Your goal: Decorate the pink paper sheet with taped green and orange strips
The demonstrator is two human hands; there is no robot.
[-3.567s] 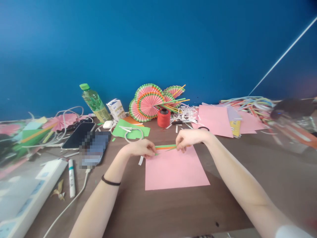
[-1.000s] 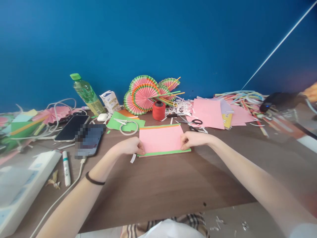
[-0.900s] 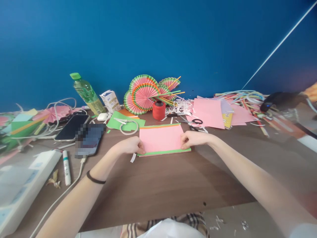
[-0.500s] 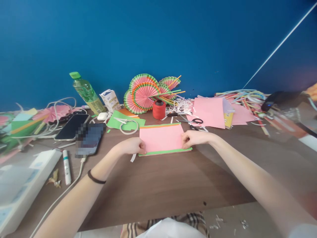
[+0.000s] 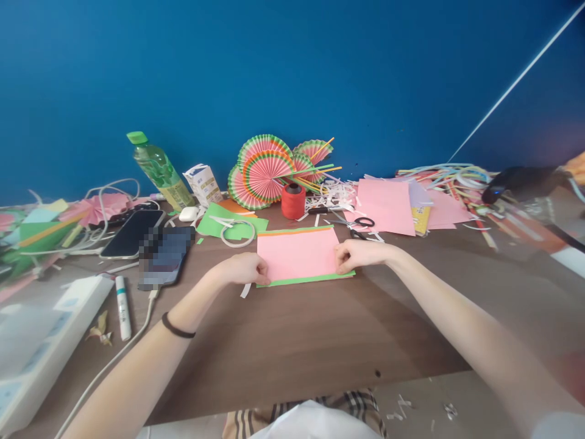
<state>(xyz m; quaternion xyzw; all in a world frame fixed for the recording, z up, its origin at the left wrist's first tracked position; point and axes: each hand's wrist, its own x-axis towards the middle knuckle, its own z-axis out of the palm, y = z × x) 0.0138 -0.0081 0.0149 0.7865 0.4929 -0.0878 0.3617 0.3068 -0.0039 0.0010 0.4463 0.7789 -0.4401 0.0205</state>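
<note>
A pink sheet of paper (image 5: 297, 255) lies on the brown table, with green strips along its near and far edges and a thin orange line at the far side. My left hand (image 5: 247, 268) grips its near left corner with curled fingers. At the right edge, near the green strip, my right hand (image 5: 354, 256) pinches the same sheet. Fingertips of both hands are partly hidden. Black-handled scissors (image 5: 364, 222) lie just beyond my right hand. A small white paper strip (image 5: 245, 291) rests below my left hand.
Behind the sheet stand a red thread spool (image 5: 293, 202) and folded paper fans (image 5: 267, 177). A green bottle (image 5: 159, 171), phones (image 5: 132, 234), a marker (image 5: 123, 308) and a power strip (image 5: 55, 341) are on the left. Pink paper (image 5: 386, 206) and loose strips pile up at the right.
</note>
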